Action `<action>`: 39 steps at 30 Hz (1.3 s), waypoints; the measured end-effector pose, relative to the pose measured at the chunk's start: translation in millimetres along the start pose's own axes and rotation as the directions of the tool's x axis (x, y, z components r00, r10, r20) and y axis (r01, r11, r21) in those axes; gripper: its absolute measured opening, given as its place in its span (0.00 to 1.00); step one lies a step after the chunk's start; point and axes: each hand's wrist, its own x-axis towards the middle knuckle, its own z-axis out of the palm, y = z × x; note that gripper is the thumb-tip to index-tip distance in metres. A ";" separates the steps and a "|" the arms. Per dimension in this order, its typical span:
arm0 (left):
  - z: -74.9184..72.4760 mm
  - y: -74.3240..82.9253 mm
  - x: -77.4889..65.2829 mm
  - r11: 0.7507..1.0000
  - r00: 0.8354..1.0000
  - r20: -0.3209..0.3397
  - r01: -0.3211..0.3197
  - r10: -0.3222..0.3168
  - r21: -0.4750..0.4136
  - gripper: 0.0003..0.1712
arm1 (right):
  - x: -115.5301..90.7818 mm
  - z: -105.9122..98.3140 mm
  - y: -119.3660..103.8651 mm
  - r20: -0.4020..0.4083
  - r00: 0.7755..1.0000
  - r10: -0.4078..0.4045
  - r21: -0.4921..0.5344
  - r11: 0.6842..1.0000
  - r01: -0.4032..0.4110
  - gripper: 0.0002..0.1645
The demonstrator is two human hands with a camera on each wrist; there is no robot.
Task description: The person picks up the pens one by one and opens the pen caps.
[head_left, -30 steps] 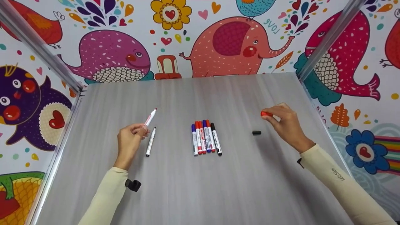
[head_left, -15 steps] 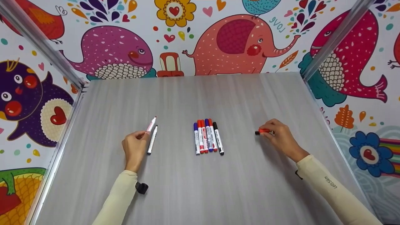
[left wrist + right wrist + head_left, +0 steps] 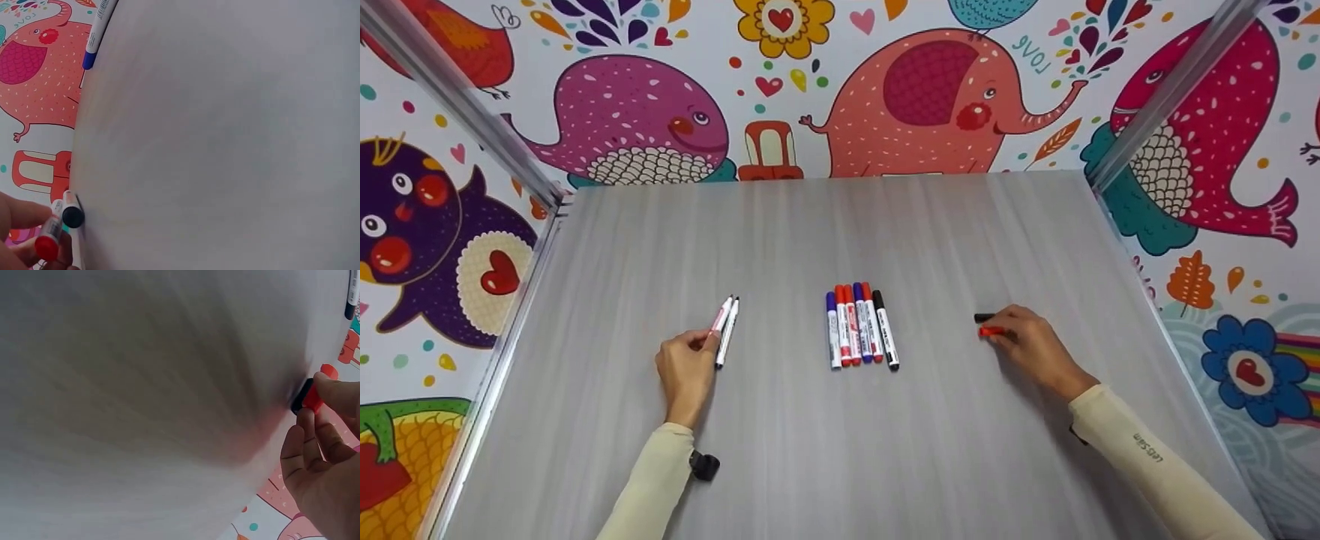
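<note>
In the head view my left hand (image 3: 688,367) pinches an uncapped red marker (image 3: 721,315), tip pointing away from me. Close along its right side lies an uncapped black marker (image 3: 728,339); the left wrist view shows the red marker's end (image 3: 46,247) beside the black one's end (image 3: 73,217). Over on the right, my right hand (image 3: 1039,351) pinches a red cap (image 3: 991,331) between thumb and fingers, low at the table. A black cap (image 3: 983,318) lies just beyond the red cap. Whether the two caps touch, I cannot tell.
Several capped markers (image 3: 859,326) with blue, red and black caps lie side by side mid-table, between my hands. The grey table (image 3: 825,450) is bounded by a patterned back wall (image 3: 915,105) and metal posts (image 3: 1177,97) at the far corners.
My left hand has lowered the red marker toward me, alongside the black marker. The right hand has brought the red cap down and toward me, to the near side of the black cap.
</note>
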 end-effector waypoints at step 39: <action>-5.9 7.6 -7.8 0.994 0.993 -0.050 -0.109 0.108 -0.014 0.14 | 16.4 -0.3 -5.7 -0.044 0.999 0.007 -0.007 1.000 -0.008 0.14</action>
